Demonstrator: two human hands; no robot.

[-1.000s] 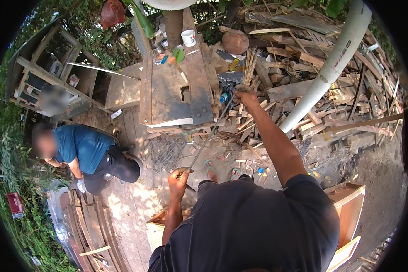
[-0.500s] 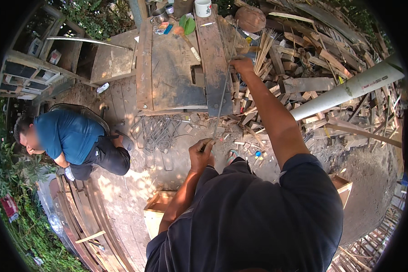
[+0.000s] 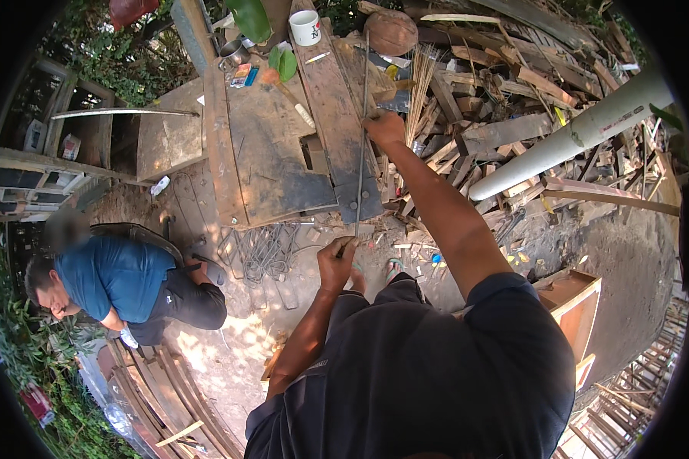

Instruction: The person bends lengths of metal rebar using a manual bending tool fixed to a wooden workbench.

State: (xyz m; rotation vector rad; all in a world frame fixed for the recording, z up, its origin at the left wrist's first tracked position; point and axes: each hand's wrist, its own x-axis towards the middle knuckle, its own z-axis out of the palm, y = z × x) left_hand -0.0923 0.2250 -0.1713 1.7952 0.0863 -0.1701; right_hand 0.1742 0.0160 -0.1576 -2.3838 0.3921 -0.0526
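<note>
A long thin metal rod (image 3: 362, 164) runs from near my body out across the right edge of a worn wooden workbench (image 3: 264, 164). Its near end is pinched in my left hand (image 3: 335, 264), just short of the bench's front edge. Farther along, my right hand (image 3: 384, 128) is closed round the same rod beside the bench's right-hand plank (image 3: 333, 115). On the bench top lie a hammer (image 3: 292, 101) with a pale-wrapped grip and a green leaf (image 3: 286, 64). A white mug (image 3: 305, 28) stands at the far end.
A person in a blue shirt (image 3: 122, 275) sits hunched at the left. Bent metal rods (image 3: 264, 256) lie in a tangle on the ground before the bench. Scrap wood (image 3: 505, 138) is heaped at the right, with a white pipe (image 3: 574, 138) slanting over it. A wooden box (image 3: 570, 306) stands right of me.
My view has shifted, so the bench sits lower and farther left. The rod now stands more upright in the picture. Both hands keep their hold on it.
</note>
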